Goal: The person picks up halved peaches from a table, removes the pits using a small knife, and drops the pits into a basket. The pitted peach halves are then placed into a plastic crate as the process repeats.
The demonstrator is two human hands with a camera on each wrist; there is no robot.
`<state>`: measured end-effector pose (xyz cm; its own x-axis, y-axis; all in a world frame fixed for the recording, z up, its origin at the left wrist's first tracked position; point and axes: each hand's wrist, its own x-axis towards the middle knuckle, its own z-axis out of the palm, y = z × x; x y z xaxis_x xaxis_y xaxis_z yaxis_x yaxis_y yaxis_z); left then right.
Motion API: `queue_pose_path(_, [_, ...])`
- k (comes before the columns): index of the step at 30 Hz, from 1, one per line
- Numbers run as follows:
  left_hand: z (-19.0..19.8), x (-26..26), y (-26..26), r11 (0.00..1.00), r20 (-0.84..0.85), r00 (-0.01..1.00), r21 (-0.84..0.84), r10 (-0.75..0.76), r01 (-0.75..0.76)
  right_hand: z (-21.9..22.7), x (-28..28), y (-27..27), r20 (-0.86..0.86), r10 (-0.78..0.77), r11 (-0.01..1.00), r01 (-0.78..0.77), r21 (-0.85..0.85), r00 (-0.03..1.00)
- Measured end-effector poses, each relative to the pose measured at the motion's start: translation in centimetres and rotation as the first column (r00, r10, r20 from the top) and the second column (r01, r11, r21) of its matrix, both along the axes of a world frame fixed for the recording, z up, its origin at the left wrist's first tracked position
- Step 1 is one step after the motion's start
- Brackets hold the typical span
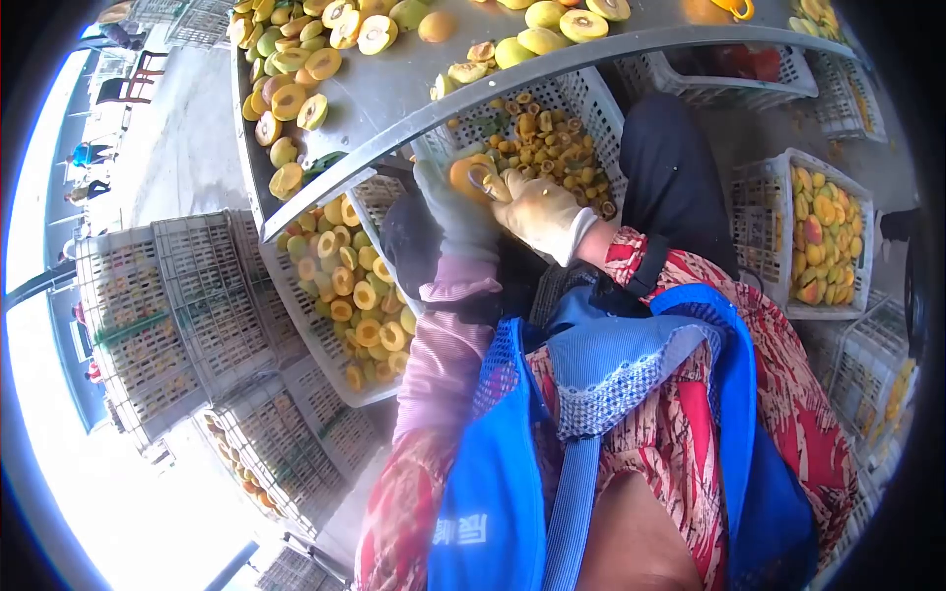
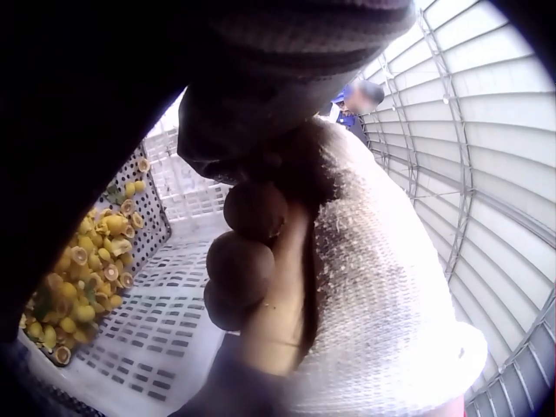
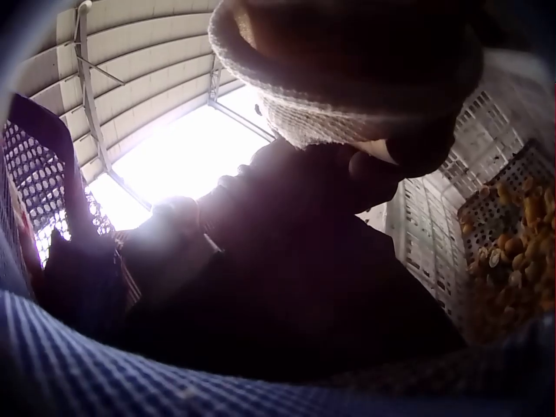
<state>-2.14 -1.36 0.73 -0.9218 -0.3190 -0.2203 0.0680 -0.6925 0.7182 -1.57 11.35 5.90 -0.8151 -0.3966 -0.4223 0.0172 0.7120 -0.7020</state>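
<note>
My gloved left hand (image 1: 458,212) holds a yellow-orange peach half (image 1: 471,177) over a crate of scraps. Right beside it, my right hand (image 1: 542,212), in a white knit glove, grips a small pitting tool with a metal loop (image 1: 481,177) that lies against the fruit. The left wrist view shows the right hand's bare fingertips (image 2: 241,265) curled in, its grip partly hidden. Below the hands, the white crate (image 1: 596,98) contains small yellow pits and scraps (image 1: 552,143). In the right wrist view the hands are mostly dark silhouettes.
A metal table (image 1: 394,89) with a raised rim carries many peach halves (image 1: 320,64) and a yellow-handled tool (image 1: 734,8). A crate of cut halves (image 1: 360,295) stands left of my legs; a crate of peaches (image 1: 826,236) stands at right. Stacked crates (image 1: 172,315) rise at far left.
</note>
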Motion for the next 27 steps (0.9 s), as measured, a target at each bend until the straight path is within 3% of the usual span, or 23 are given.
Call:
queue_pose_path(4, [0.1,0.5,-0.3,0.996,0.029,0.997,0.056,-0.076,0.074,0.2,0.3,-0.6,0.019,-0.068,0.998,0.068,-0.006,0.998])
queue_pose_path(7, [-0.5,0.4,-0.6,0.993,-0.067,0.997,0.111,-0.039,0.046,-0.3,0.3,-0.4,-0.028,-0.001,0.998,-0.001,-0.064,1.0])
queue_pose_path(9, [-1.0,0.6,-0.7,1.0,-0.075,0.997,-0.026,-0.013,0.011,-0.7,-0.3,-0.5,0.022,0.025,0.999,-0.024,-0.024,0.999])
queue_pose_path(12, [-1.4,0.4,-0.6,0.999,-0.077,0.997,-0.024,0.019,-0.021,-1.0,-1.1,-0.1,0.03,0.11,0.994,-0.11,0.008,0.994])
queue_pose_path(15, [-3.2,0.3,-1.4,0.97,0.035,0.992,-0.208,-0.123,0.128,-1.7,-1.9,0.5,-0.042,0.219,0.976,-0.218,0.028,0.975])
queue_pose_path(17, [-3.0,0.4,-1.5,0.959,0.118,0.98,-0.219,-0.158,0.181,-1.5,-1.6,1.2,-0.029,0.206,0.977,-0.204,0.055,0.978])
queue_pose_path(19, [-1.6,0.7,-0.6,0.993,0.166,0.98,-0.025,-0.109,0.114,-1.1,-1.3,1.5,-0.01,0.182,0.981,-0.181,0.068,0.983])
queue_pose_path(24, [-2.8,0.6,-0.6,0.968,0.113,0.993,-0.243,-0.029,0.056,-1.9,-0.5,0.9,0.019,0.081,0.997,-0.08,-0.013,0.997])
queue_pose_path(27, [-1.9,0.4,-0.6,0.976,0.085,0.996,-0.216,0.013,0.006,-2.1,-0.7,0.8,-0.027,0.145,0.989,-0.145,0.019,0.989])
